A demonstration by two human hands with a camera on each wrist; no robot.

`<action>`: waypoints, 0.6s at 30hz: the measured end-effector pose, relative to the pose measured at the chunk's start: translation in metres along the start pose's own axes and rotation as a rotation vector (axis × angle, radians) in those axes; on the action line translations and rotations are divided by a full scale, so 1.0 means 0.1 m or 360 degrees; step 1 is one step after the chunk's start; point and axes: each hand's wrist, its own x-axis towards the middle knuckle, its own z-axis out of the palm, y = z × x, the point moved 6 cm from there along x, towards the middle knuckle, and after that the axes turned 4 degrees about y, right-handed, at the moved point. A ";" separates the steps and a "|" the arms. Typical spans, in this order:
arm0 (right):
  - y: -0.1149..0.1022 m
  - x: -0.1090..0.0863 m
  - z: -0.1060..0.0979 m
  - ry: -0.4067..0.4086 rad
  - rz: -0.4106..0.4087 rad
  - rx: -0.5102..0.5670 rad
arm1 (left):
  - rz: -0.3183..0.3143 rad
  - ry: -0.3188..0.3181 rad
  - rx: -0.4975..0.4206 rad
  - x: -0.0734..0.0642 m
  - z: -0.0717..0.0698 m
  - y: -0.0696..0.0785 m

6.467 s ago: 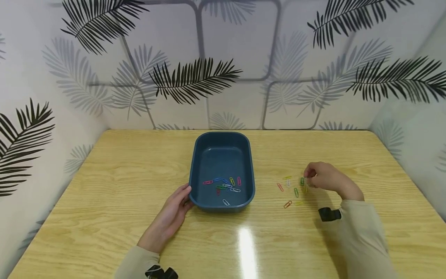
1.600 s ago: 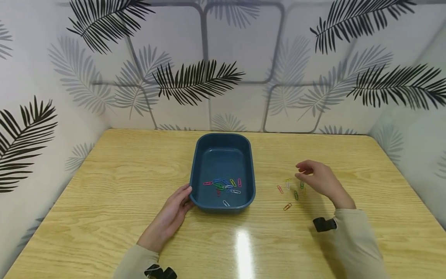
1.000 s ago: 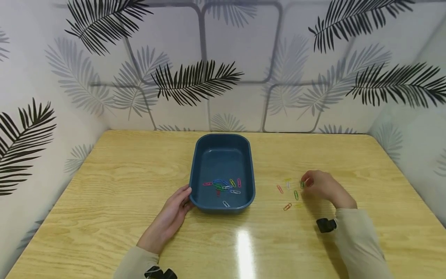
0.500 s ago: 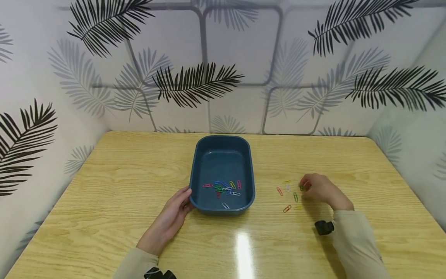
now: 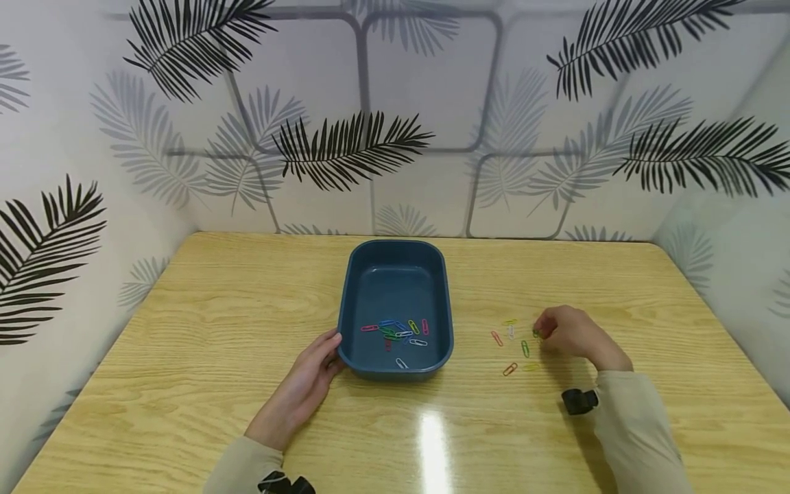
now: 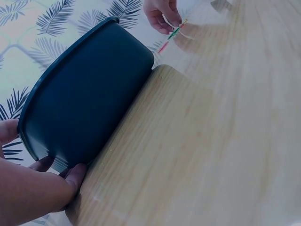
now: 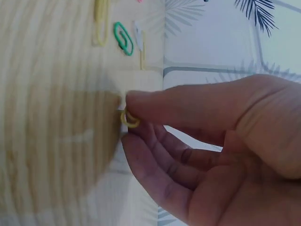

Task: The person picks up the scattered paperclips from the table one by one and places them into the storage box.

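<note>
My left hand (image 5: 306, 381) holds the near left corner of a dark blue plastic tray (image 5: 395, 376); in the left wrist view its fingers are at the rim and low on the outer wall. Several coloured paper clips, such as a pink paper clip (image 5: 369, 328), lie in the tray's near half. My right hand (image 5: 574, 336) is low over the table on the right, and in the right wrist view thumb and fingertips pinch a yellow paper clip (image 7: 130, 119), partly hidden by the fingers. A green paper clip (image 5: 536, 334) shows beside those fingertips.
Loose paper clips lie left of my right hand: a green paper clip (image 5: 525, 348), a red paper clip (image 5: 509, 369), a yellow paper clip (image 5: 531, 367) and others. The wooden table (image 5: 216, 329) meets a leaf-patterned wall covering (image 5: 426, 185) at the back.
Another green paper clip is in the tray compared with the oldest frame. My right hand has come down from above the loose clips and pinches a yellow paper clip. My left hand stays put.
</note>
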 end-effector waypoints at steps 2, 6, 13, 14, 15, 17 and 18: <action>0.01 -0.01 -0.03 0.0023 0.0004 0.0006 | 0.0006 -0.0009 0.0004 0.00 0.01 0.00; 0.01 -0.03 -0.10 0.0068 -0.0005 0.0031 | 0.0005 0.0004 0.0011 0.00 0.00 0.01; -0.13 0.00 -0.14 0.0132 -0.0059 0.0101 | -0.0023 0.0008 0.0011 0.00 0.00 -0.01; -0.18 0.02 -0.14 0.0143 -0.0066 0.0132 | -0.0030 0.0016 0.0006 0.00 0.00 -0.01; -0.23 0.03 -0.14 0.0150 -0.0068 0.0175 | -0.0033 0.0017 0.0009 0.00 0.00 -0.01; -0.35 0.07 -0.14 0.0168 -0.0078 0.0270 | -0.0030 0.0013 0.0020 0.01 0.01 -0.02; -0.41 0.09 -0.15 0.0180 -0.0082 0.0314 | -0.0026 0.0007 0.0027 0.01 0.01 -0.02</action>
